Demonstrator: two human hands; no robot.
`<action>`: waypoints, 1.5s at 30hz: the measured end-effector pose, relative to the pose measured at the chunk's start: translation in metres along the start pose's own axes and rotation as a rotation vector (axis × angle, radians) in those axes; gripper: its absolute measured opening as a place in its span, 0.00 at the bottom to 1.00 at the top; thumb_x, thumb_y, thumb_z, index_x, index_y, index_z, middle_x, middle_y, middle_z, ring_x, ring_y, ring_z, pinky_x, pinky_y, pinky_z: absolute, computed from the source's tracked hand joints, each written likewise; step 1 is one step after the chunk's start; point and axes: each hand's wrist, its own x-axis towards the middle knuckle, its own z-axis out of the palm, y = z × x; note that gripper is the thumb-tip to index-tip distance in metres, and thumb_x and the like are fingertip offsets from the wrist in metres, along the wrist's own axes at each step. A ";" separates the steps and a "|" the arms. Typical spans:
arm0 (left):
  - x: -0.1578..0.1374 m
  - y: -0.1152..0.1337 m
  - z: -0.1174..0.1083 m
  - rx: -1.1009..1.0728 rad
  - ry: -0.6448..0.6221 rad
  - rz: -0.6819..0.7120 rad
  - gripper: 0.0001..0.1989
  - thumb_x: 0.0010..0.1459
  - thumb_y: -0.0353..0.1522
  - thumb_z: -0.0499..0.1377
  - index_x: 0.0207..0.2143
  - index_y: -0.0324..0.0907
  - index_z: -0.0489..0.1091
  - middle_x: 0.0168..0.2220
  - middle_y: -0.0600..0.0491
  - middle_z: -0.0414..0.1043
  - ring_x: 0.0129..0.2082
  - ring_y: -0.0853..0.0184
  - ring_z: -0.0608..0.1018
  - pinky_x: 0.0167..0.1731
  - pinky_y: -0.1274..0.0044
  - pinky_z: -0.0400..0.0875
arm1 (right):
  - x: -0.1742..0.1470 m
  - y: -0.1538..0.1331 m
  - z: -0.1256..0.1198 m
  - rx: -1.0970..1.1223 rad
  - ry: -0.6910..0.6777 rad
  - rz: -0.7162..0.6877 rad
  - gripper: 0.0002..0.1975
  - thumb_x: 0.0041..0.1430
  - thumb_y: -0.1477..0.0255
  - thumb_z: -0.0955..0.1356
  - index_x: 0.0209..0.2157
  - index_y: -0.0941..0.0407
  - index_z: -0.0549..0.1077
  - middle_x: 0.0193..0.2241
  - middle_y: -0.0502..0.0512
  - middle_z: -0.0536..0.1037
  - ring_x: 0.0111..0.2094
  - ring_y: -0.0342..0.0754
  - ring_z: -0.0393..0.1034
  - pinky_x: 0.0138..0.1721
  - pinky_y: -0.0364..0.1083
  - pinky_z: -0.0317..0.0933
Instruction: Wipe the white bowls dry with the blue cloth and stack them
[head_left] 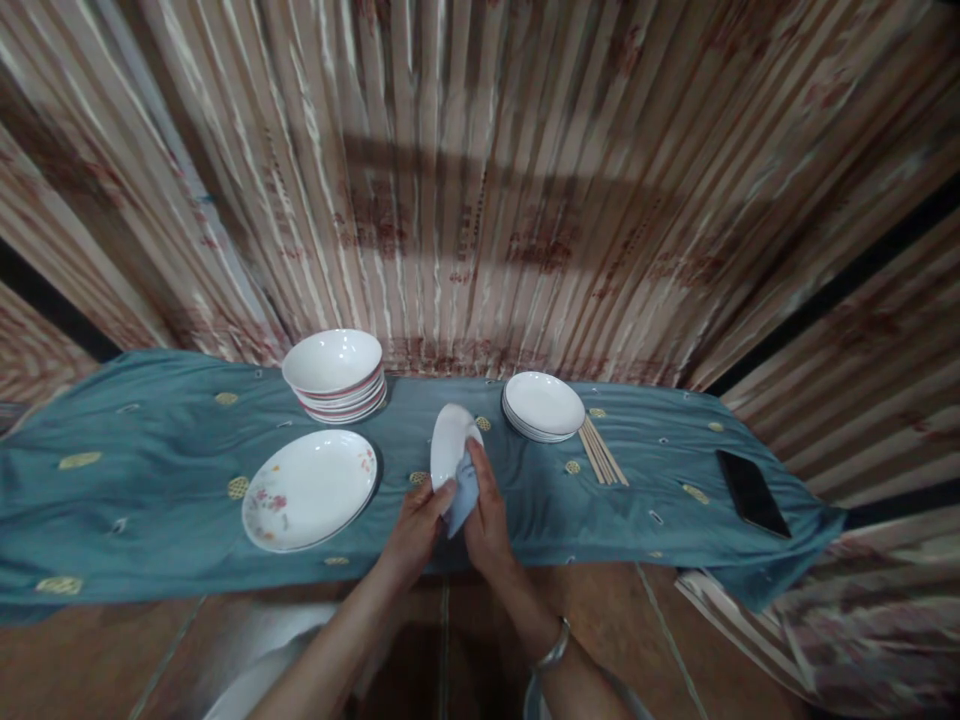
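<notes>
Above the teal cloth [150, 470], left hand [412, 530] and right hand [487, 520] grip a small plate [448, 440]

On the cloth-covered table [150, 470] a lone plate [309, 490] lies left, a stack of bowls [335, 375] behind it; a stack of small plates [543, 406] sits right of centre, chopsticks [601, 452] beside it, a phone [751, 492] farther right.
</notes>
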 end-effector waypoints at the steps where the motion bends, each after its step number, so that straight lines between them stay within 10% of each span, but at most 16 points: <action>1: -0.002 0.000 -0.001 0.003 -0.024 -0.004 0.19 0.44 0.42 0.66 0.36 0.38 0.77 0.29 0.51 0.77 0.31 0.63 0.76 0.35 0.74 0.68 | 0.002 0.003 -0.002 0.020 0.018 0.025 0.28 0.65 0.68 0.58 0.65 0.52 0.51 0.65 0.55 0.54 0.66 0.50 0.48 0.65 0.55 0.46; 11: -0.004 0.005 -0.014 0.043 -0.059 0.075 0.19 0.45 0.36 0.65 0.40 0.38 0.75 0.33 0.50 0.76 0.32 0.64 0.75 0.35 0.73 0.68 | -0.003 -0.005 0.001 0.090 -0.016 0.148 0.28 0.65 0.66 0.59 0.65 0.53 0.51 0.64 0.56 0.58 0.64 0.49 0.53 0.64 0.52 0.48; 22: -0.020 0.018 -0.010 0.222 -0.199 0.193 0.16 0.46 0.29 0.59 0.40 0.39 0.75 0.36 0.50 0.77 0.43 0.58 0.74 0.44 0.71 0.67 | 0.001 -0.028 -0.002 -0.207 -0.117 -0.163 0.32 0.63 0.74 0.59 0.67 0.50 0.44 0.68 0.53 0.46 0.67 0.53 0.41 0.65 0.59 0.44; 32: -0.029 0.006 -0.009 0.295 -0.324 0.174 0.13 0.47 0.28 0.57 0.37 0.39 0.76 0.32 0.51 0.77 0.38 0.58 0.74 0.44 0.70 0.67 | 0.018 -0.047 -0.017 -0.380 -0.128 -0.330 0.30 0.61 0.79 0.58 0.63 0.47 0.55 0.63 0.54 0.60 0.66 0.54 0.46 0.63 0.63 0.43; 45: -0.025 -0.001 -0.022 0.300 -0.331 0.097 0.19 0.51 0.35 0.61 0.46 0.39 0.74 0.38 0.51 0.76 0.39 0.60 0.73 0.43 0.73 0.64 | 0.042 0.031 -0.019 0.276 0.150 0.151 0.23 0.58 0.62 0.62 0.53 0.57 0.67 0.52 0.60 0.72 0.54 0.52 0.65 0.60 0.54 0.53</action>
